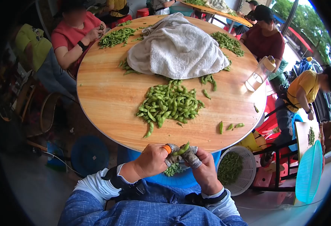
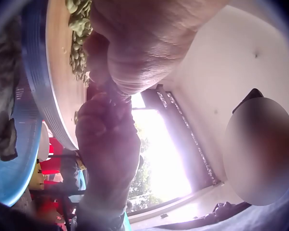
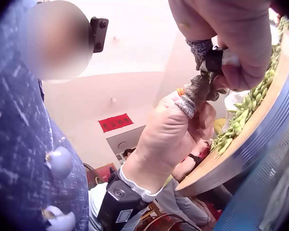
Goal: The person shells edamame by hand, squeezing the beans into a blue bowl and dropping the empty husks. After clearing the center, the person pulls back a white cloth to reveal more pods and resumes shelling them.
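pinching one green pod [image 1: 182, 148] between them, the left hand [image 1: 150, 160] and the right hand [image 1: 205, 170] are meeting just below the near edge of the table [image 1: 109, 98], both gripping the pod with wrapped fingers [image 1: 194, 160]. a pile of pods [image 1: 169, 103] is lying ahead of the hands, and a white basket [image 1: 249, 165] is sitting to their right.
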